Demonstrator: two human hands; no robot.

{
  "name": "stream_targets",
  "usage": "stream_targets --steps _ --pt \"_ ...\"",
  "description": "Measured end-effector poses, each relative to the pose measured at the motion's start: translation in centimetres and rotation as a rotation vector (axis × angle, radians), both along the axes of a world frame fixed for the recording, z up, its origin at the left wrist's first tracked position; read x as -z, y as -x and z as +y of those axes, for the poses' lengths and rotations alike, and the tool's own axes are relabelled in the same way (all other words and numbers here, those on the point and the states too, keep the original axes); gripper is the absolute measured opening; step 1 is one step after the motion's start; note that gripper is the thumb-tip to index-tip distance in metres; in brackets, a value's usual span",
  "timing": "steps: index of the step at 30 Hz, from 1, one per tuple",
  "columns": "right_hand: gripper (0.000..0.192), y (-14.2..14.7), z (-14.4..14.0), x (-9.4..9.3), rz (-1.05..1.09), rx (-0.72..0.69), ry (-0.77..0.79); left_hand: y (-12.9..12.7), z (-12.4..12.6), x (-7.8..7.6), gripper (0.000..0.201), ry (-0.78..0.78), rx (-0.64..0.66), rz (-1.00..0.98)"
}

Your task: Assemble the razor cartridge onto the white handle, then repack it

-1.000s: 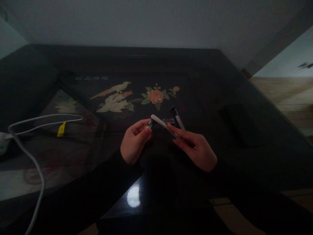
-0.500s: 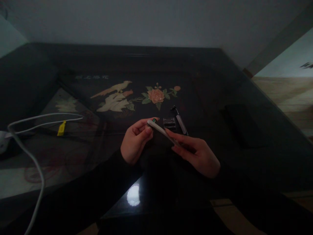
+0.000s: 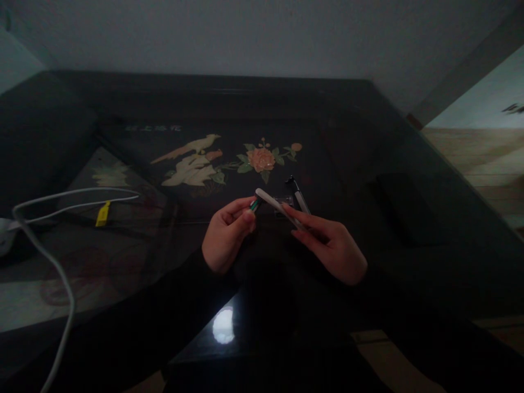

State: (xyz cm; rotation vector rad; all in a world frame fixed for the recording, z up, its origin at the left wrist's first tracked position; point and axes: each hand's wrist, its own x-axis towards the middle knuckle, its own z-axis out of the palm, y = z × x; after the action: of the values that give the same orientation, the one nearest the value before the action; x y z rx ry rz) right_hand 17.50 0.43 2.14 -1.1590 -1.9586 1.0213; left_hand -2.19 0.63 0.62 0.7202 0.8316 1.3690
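Note:
My left hand (image 3: pixel 225 236) pinches a small dark piece with green on it (image 3: pixel 255 205) between thumb and forefinger. In my right hand (image 3: pixel 333 248), thumb and fingers close on a slim, pale grey stick (image 3: pixel 271 201), which slants up to the left. Its rounded tip is at the upper end of the green piece; whether they touch I cannot tell. Behind the stick, partly covered, lies a small clear plastic case (image 3: pixel 282 214) with dark slots. Next to that is a slim tool with a pale handle and a black, hooked end (image 3: pixel 302 201). The picture is dim.
The dark, glossy table (image 3: pixel 352 136) has an inlaid bird and flower picture. At left a white cable (image 3: pixel 61 267) with a yellow tag (image 3: pixel 103 214) runs to a white plug-like block (image 3: pixel 7 237). A flat black object (image 3: pixel 403 207) lies at right.
The stick's tip has moved up and to the right, away from my left thumb, and more of the green piece shows. My right hand has risen slightly; the stick now covers more of the case.

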Motion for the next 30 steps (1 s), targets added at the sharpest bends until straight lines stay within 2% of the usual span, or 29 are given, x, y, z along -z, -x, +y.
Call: stream_targets --steps 9,17,22,30 --pt "0.044 0.3 -0.5 -0.2 0.021 -0.082 -0.098 0.0 0.0 -0.1 0.048 0.010 0.023 -0.007" --pt "0.044 0.3 -1.0 -0.3 0.085 -0.104 0.042 0.0 0.1 0.0 0.043 0.020 0.009 -0.030" --pt "0.042 0.2 -0.6 -0.2 0.086 -0.074 0.082 0.0 -0.1 -0.1 0.044 0.017 0.021 -0.020" --pt "0.042 -0.2 0.1 0.1 0.024 -0.014 -0.005 0.0 0.0 0.1 0.039 0.009 -0.009 -0.023"
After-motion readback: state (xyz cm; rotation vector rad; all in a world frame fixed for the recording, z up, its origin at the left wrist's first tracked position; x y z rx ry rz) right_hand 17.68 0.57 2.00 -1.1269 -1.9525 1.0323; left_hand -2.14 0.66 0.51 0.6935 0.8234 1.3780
